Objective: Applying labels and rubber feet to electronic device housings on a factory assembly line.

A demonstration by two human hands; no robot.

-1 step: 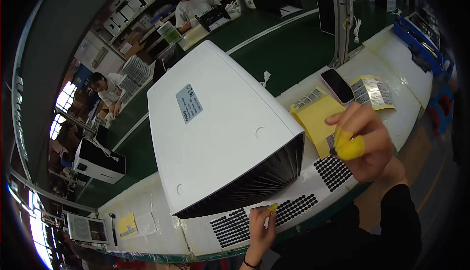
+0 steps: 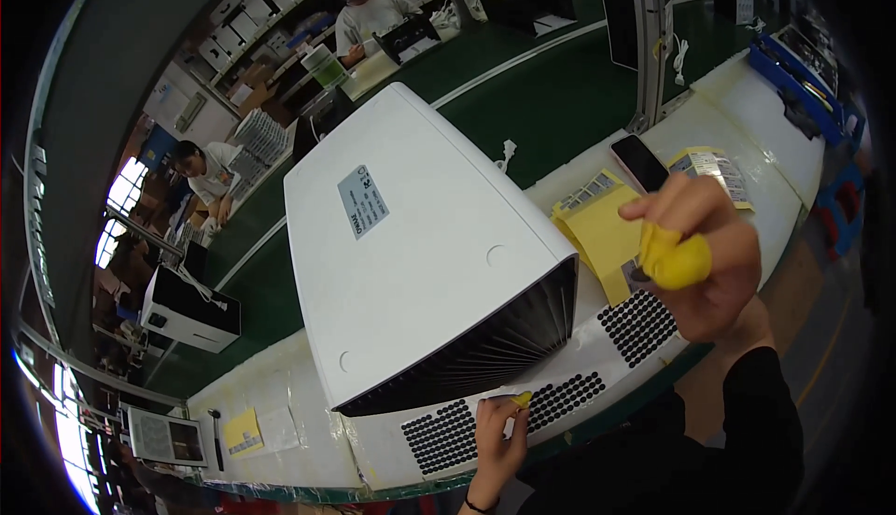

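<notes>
A large white box-shaped housing lies on the bench in front of me, a grey label on its top face and a dark slatted grille on the side towards me. Along its near edge runs a white sheet of round black pads. My left hand rests over this sheet close to the grille, fingers curled, one tip in a yellow finger cover; what it pinches is hidden. Raised at the right, my right hand, also with yellow finger covers, pinches a small black pad.
Right of the housing lie yellow label sheets and a phone. A metal post stands behind them, with a blue tray at far right. A green conveyor passes behind. Two people sit beyond it.
My right hand has shifted slightly up and to the right with the black pad. The housing sits a touch differently. My left hand has hardly moved.
</notes>
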